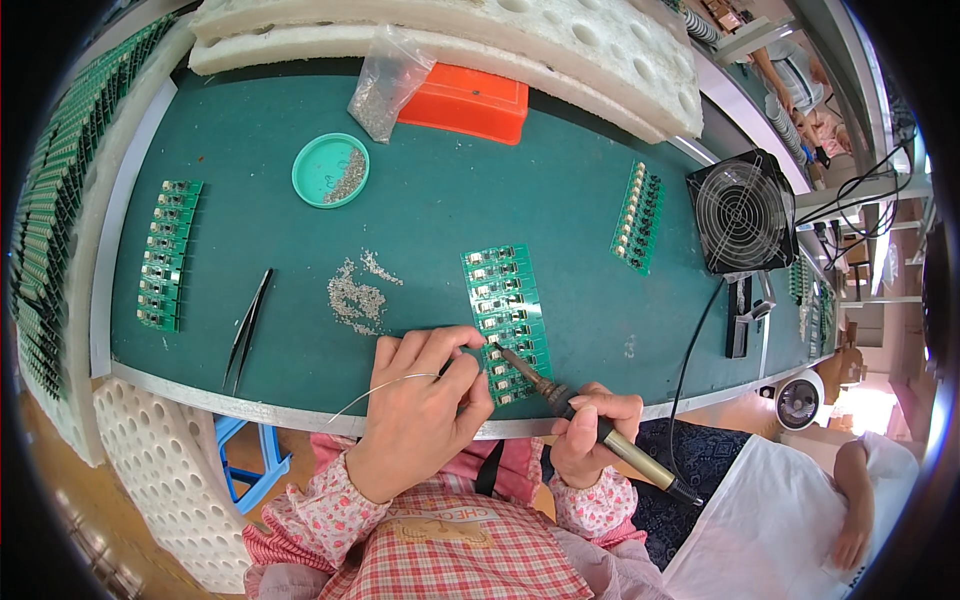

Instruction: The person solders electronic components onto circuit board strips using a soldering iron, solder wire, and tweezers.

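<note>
Left hand: fingers pinch solder wire at board, table's near edge. Right hand: fist clamped on iron, tip on joint. Step: soldering. Next: steady feed, neighbouring pad.

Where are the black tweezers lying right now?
In the head view the black tweezers lie on the green mat, left of the left hand, between the green board strip at far left and the small pile of loose parts.
</note>
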